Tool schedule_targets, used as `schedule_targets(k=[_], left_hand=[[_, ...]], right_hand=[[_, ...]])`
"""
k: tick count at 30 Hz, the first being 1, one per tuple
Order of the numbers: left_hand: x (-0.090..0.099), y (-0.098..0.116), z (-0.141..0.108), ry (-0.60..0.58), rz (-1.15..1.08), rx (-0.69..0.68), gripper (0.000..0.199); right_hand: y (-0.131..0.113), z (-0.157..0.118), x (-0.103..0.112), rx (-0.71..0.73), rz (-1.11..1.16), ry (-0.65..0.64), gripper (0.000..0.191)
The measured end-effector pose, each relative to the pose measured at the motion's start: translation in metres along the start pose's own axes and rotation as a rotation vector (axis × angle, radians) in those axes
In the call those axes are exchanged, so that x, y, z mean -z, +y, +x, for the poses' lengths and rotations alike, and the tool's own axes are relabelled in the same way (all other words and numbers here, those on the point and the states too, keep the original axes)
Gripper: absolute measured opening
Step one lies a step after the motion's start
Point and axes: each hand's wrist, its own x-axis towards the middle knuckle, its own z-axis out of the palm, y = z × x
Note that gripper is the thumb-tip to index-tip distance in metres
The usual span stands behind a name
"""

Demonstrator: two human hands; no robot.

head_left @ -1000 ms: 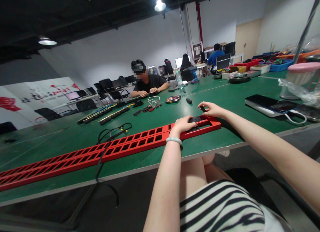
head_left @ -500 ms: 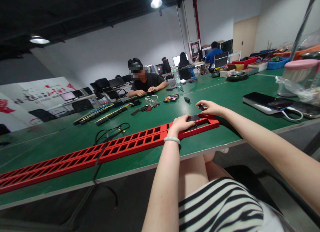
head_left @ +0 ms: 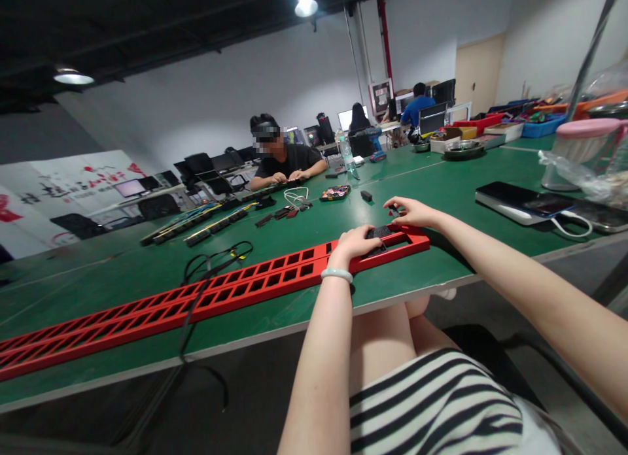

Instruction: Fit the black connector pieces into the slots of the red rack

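Observation:
A long red slotted frame (head_left: 267,280) lies along the near side of the green table. At its right end my left hand (head_left: 350,243), with a pale bangle at the wrist, grips a black textured block (head_left: 379,233) set in the frame, thumb on the near side and fingers over the far side. Just beyond that end, my right hand (head_left: 415,212) pinches a small dark piece (head_left: 393,211) between thumb and fingers, its exact kind too small to make out. The right wrist is beside the frame's corner. A small black block (head_left: 366,196) lies on the table farther off.
A black cable (head_left: 189,318) crosses the frame and hangs over the table edge. Phones and a white power bank (head_left: 510,206) lie at right, near a pink-lidded jar (head_left: 581,151). Wired strips (head_left: 220,225), a bottle (head_left: 346,155) and a cordless drill (head_left: 377,146) lie beyond; a co-worker (head_left: 289,157) sits opposite.
The small dark piece in my right fingers has tilted slightly. My left hand keeps its hold on the black block, and the frame has stayed in place.

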Motion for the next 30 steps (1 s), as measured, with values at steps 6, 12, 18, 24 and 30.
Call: schedule_targets(k=[6,12,18,24,30], left_hand=[[0.003,0.002,-0.003,0.01,0.031,-0.012,0.05],[0.006,0.006,-0.004,-0.009,0.058,-0.003,0.049],[0.006,0.006,-0.005,-0.008,0.056,0.001,0.048],[0.004,0.004,-0.004,-0.024,0.057,0.0,0.052],[0.003,0.003,-0.005,-0.017,0.05,0.018,0.058]], right_hand=[[-0.012,-0.004,0.002,-0.011,-0.013,-0.054,0.055],[-0.017,-0.005,0.001,-0.004,-0.055,-0.072,0.052],[-0.024,-0.007,0.004,0.006,-0.019,-0.169,0.045],[-0.039,-0.012,0.007,0.056,0.032,-0.454,0.043],[-0.046,-0.016,-0.006,0.1,-0.021,-0.395,0.046]])
